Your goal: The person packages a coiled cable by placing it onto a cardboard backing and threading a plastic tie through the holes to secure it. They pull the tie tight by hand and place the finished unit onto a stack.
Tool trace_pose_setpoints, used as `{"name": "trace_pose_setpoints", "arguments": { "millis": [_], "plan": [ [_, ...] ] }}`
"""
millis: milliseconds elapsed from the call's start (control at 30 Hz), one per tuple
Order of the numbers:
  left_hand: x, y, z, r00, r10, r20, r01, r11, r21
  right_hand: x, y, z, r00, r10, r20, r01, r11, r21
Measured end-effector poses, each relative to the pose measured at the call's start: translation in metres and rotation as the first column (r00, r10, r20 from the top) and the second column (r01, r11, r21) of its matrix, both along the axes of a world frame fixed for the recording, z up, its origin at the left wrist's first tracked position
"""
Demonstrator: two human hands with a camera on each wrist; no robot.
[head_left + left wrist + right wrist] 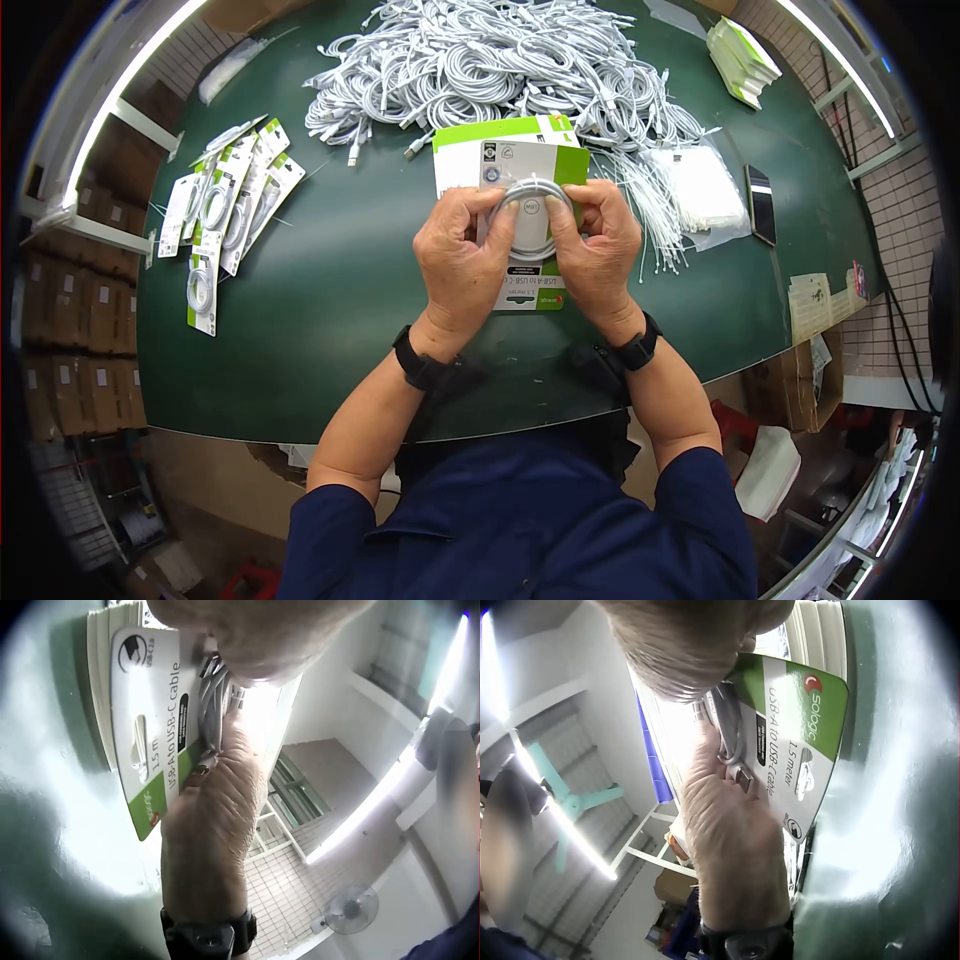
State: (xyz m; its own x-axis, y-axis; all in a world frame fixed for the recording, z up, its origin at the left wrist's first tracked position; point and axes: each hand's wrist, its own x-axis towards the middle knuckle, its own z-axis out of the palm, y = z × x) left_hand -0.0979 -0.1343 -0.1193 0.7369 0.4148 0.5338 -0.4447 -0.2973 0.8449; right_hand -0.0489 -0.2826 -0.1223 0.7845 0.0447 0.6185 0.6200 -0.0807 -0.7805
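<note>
Between both hands is a white and green packaging card (515,160) printed for a USB-A to USB-C cable, with a coiled grey cable (530,256) lying against its face. My left hand (462,248) grips the coil and card at the left side, thumb pressed on the coil. On the opposite side my right hand (598,248) holds them likewise, its thumb mirroring the left one. In the right wrist view a metal cable plug (742,778) shows beside the fingers. Behind the held card lies a stack of similar cards (455,160).
A large heap of coiled cables (470,70) covers the table's far side. Finished-looking carded cables (235,200) lie at left. To the right are loose white cable ties (645,210), a plastic bag (700,190), a phone (760,205) and a card stack (742,62).
</note>
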Motion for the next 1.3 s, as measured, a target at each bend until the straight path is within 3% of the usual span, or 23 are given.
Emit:
{"name": "trace_pose_setpoints", "arguments": {
  "millis": [33, 133, 267, 333, 433, 567, 633, 733, 833, 933, 1000, 1067, 1300],
  "plan": [
    [-0.001, 0.000, 0.003, 1.000, -0.013, 0.005, 0.013, 1.000, 0.000, -0.001, 0.001, 0.002, 1.000, 0.011, -0.002, -0.011, 1.000, 0.023],
    [-0.012, -0.005, 0.030, 0.995, -0.077, -0.062, 0.062, 0.976, -0.210, -0.005, 0.003, 0.009, 0.999, 0.043, -0.028, -0.041, 0.997, 0.064],
    [-0.014, 0.012, 0.028, 0.952, -0.258, -0.163, 0.176, 0.900, -0.400, -0.008, 0.002, 0.010, 0.991, 0.103, -0.091, -0.096, 0.992, 0.082],
    [-0.015, 0.020, 0.031, 0.901, -0.362, -0.239, 0.229, 0.865, -0.446, -0.010, 0.002, 0.009, 0.989, 0.109, -0.096, -0.102, 0.992, 0.074],
    [-0.017, 0.029, 0.032, 0.875, -0.356, -0.327, 0.229, 0.901, -0.370, -0.010, 0.001, 0.010, 0.994, 0.072, -0.082, -0.071, 0.997, 0.012],
    [-0.017, 0.047, 0.029, 0.765, -0.546, -0.341, 0.369, 0.806, -0.463, -0.011, 0.000, 0.009, 0.993, 0.080, -0.085, -0.082, 0.996, -0.021],
    [-0.019, 0.050, 0.036, 0.744, -0.564, -0.359, 0.355, 0.788, -0.503, -0.012, 0.000, 0.007, 0.987, 0.118, -0.104, -0.123, 0.992, -0.038],
    [-0.019, 0.039, 0.031, 0.800, -0.507, -0.321, 0.310, 0.807, -0.503, -0.017, 0.008, 0.012, 0.923, 0.258, -0.286, -0.207, 0.958, 0.196],
    [-0.017, 0.038, 0.024, 0.819, -0.466, -0.334, 0.277, 0.832, -0.480, -0.010, 0.002, 0.006, 0.908, 0.272, -0.318, -0.245, 0.962, 0.123],
    [-0.018, 0.038, 0.033, 0.819, -0.458, -0.345, 0.250, 0.827, -0.504, -0.005, -0.001, 0.008, 0.816, 0.436, -0.379, -0.354, 0.896, 0.269],
    [-0.018, 0.039, 0.035, 0.841, -0.428, -0.331, 0.221, 0.830, -0.511, -0.002, -0.004, 0.007, 0.806, 0.439, -0.396, -0.358, 0.896, 0.263],
    [-0.019, 0.044, 0.034, 0.829, -0.447, -0.336, 0.251, 0.835, -0.490, -0.003, -0.002, 0.008, 0.807, 0.429, -0.405, -0.338, 0.899, 0.279],
    [-0.022, 0.058, 0.028, 0.767, -0.440, -0.466, 0.294, 0.888, -0.354, 0.001, -0.008, 0.016, 0.651, 0.529, -0.545, -0.447, 0.847, 0.289]
  ]
}}
